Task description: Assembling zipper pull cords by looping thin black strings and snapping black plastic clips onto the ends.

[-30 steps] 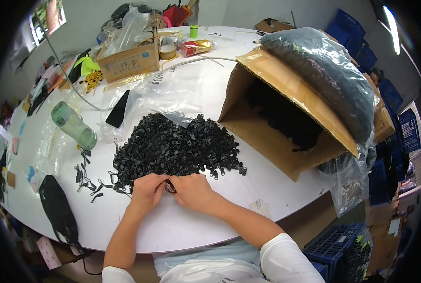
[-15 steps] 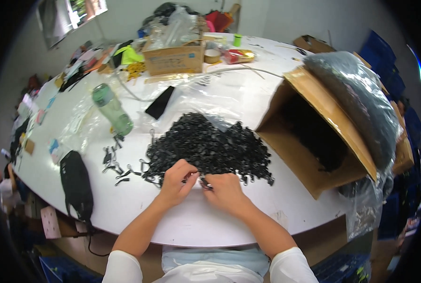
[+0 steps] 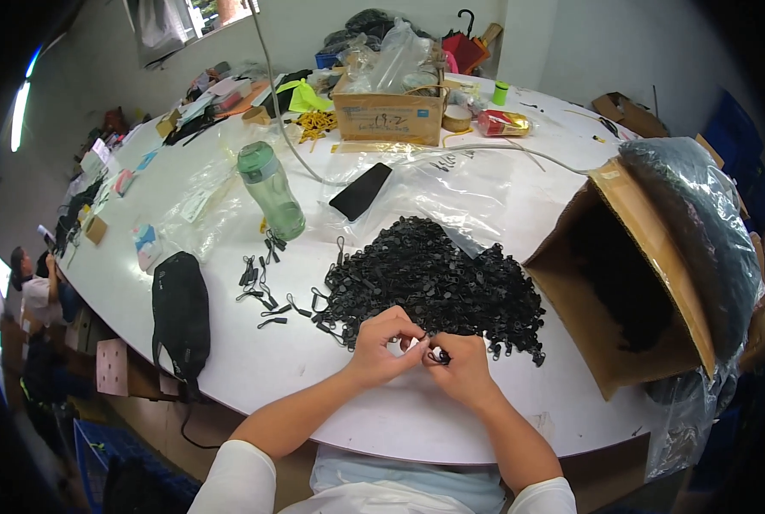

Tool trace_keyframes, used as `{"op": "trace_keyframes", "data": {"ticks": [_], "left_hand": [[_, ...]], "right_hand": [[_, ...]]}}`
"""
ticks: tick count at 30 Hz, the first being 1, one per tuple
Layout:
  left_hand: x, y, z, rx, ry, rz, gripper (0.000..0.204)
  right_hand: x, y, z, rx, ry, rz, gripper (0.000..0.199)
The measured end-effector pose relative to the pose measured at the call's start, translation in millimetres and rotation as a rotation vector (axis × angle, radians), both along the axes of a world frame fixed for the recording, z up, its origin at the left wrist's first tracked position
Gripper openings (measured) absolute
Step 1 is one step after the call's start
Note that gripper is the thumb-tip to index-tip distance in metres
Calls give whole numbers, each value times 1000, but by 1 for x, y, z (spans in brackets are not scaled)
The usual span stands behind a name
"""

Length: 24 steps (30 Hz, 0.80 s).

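A broad heap of small black plastic-looking pieces (image 3: 425,274) lies on the white table in front of me. At its near edge my left hand (image 3: 386,349) and my right hand (image 3: 463,370) meet with their fingertips almost touching. Between the fingers of my right hand shows a small black piece with a cord loop (image 3: 438,356). My left thumb and index finger pinch together beside it; what they hold is too small to make out. Left of the heap, several black cord-loop pulls (image 3: 271,310) lie scattered.
An open cardboard box (image 3: 571,317) lies tipped on the right, dark inside, beside a large clear bag (image 3: 699,231) of black material. A green bottle (image 3: 271,193), black pouch (image 3: 181,313) and black flat phone-like object (image 3: 361,192) lie around the heap. Another person (image 3: 41,287) is far left.
My view has swung left, so the whole scene sits further right and lower. Both hands stay close together at the heap's near edge, fingers still pinched.
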<state>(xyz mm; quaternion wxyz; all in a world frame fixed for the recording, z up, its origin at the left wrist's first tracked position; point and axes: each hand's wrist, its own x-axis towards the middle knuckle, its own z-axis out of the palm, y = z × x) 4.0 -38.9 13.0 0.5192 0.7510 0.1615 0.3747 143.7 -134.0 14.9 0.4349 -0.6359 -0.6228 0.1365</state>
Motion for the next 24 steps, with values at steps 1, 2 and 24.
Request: {"op": "trace_keyframes", "data": {"ticks": [1,2,24], "left_hand": [[0,-1,2,28,11,111,8],[-1,4,1,33,6,116,8],[-1,30,-13,478,106,-196,12]], "right_hand": [[-2,0,0,13,26,-11,14],[-2,1,-1,19,22,-5,14],[7,0,-2,-131,-335,153,14]]}}
